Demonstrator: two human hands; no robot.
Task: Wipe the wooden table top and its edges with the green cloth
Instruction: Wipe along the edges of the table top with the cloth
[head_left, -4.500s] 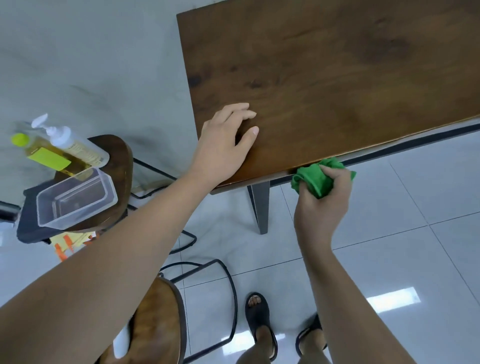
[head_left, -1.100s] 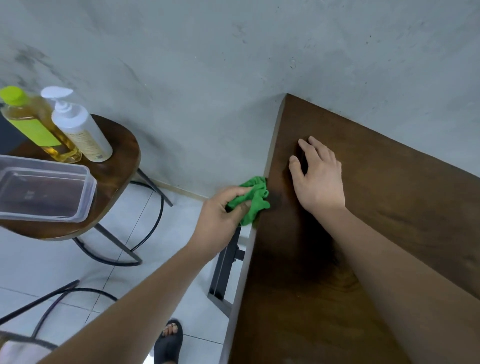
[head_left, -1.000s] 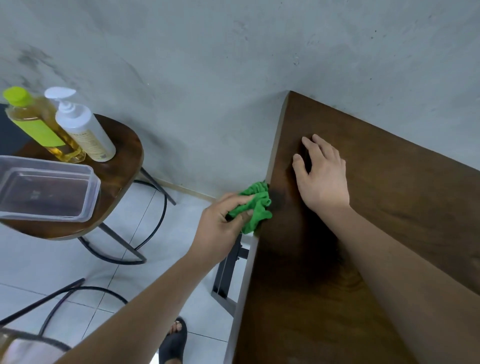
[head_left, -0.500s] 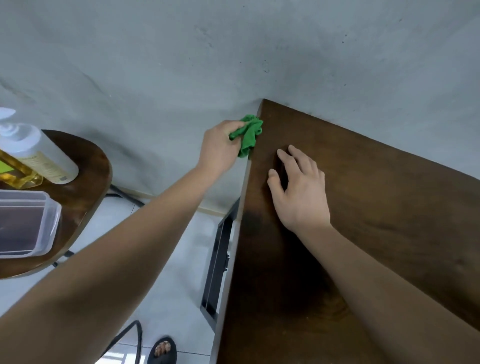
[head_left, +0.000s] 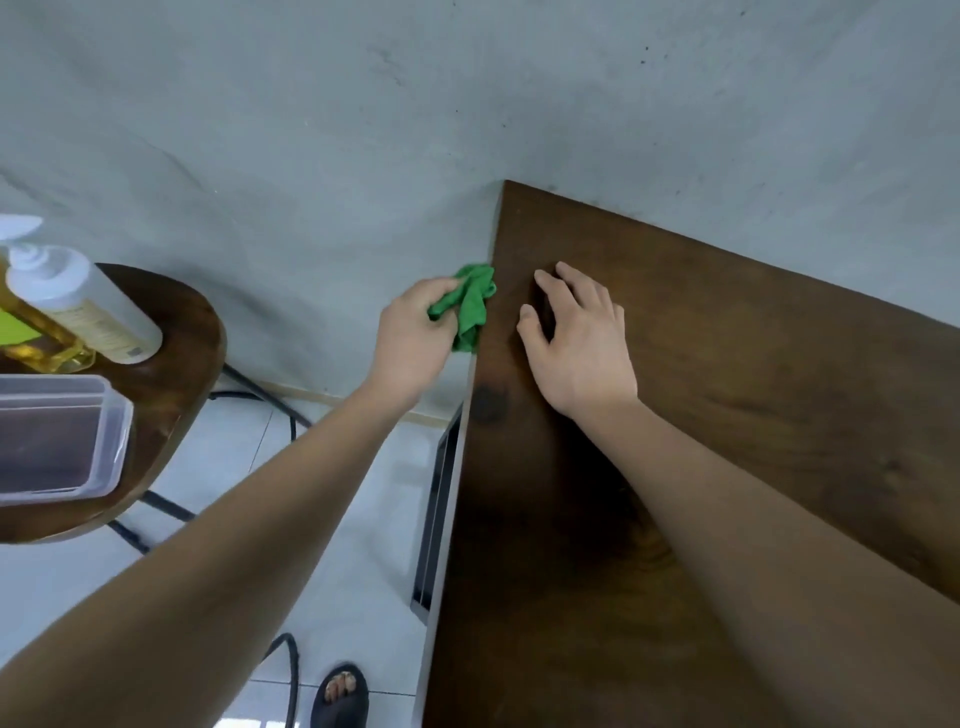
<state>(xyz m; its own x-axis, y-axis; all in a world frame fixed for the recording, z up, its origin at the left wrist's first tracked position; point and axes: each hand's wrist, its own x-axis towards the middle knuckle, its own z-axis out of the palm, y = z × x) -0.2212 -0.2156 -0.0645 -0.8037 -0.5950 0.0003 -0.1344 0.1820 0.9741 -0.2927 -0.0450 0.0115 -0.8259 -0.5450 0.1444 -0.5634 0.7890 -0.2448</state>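
Now | left hand (head_left: 410, 338) grips green cloth (head_left: 470, 306) on edge of table (head_left: 753, 415) | wall (head_left: 311, 130) near

Soft even light, wide-angle warp, slight blur

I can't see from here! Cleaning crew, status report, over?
Left hand grips crumpled green cloth against side edge of dark wooden table, near grey wall. Right hand rests open on tabletop. Nothing blocks the edge.

Green cloth (head_left: 470, 306) partly inside left hand (head_left: 410, 340); yellow bottle (head_left: 49, 356), clear tub (head_left: 57, 395) half off left edge.
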